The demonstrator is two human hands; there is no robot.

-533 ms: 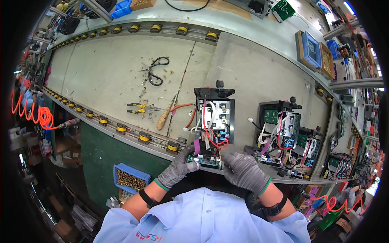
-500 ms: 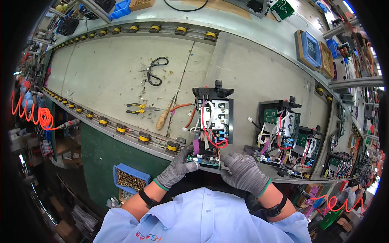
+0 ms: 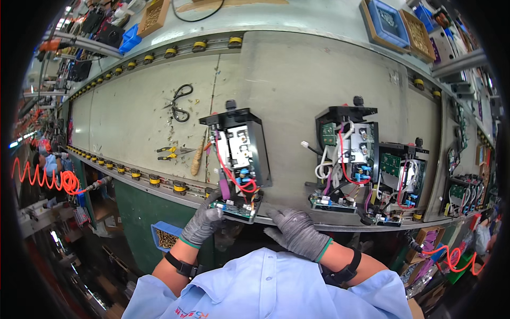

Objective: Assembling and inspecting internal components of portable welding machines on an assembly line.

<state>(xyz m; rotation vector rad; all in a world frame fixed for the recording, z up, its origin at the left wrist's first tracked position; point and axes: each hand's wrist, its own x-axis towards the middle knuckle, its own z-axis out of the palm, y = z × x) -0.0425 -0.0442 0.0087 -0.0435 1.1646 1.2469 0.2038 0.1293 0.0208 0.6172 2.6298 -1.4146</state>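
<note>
An open electronic unit [image 3: 241, 149] with a black metal housing, white blocks, red wires and a purple ribbon cable [image 3: 224, 187] stands slightly turned on the bench before me. A green circuit board [image 3: 238, 211] sits at its near end, by the bench edge. Around the left end of that board, my gloved left hand [image 3: 203, 222] is closed. My gloved right hand [image 3: 297, 229] lies to the right of the unit at the bench edge, fingers stretched out and thumb apart, holding nothing. A second such unit [image 3: 348, 154] stands farther right, beside a third one [image 3: 401, 178].
Black-handled scissors [image 3: 182, 103], yellow-and-black pliers [image 3: 172, 153] and a tool with a wrapped tan handle [image 3: 197, 159] lie on the left amid scraps. Rollers [image 3: 179, 187] line the bench edge. A blue bin of screws [image 3: 164, 236] hangs below; blue bins [image 3: 389, 24] stand at the back.
The near unit has slid left toward the tools and turned slightly, with my left hand at its board. My right hand is now farther from the board. The whole view has shifted too.
</note>
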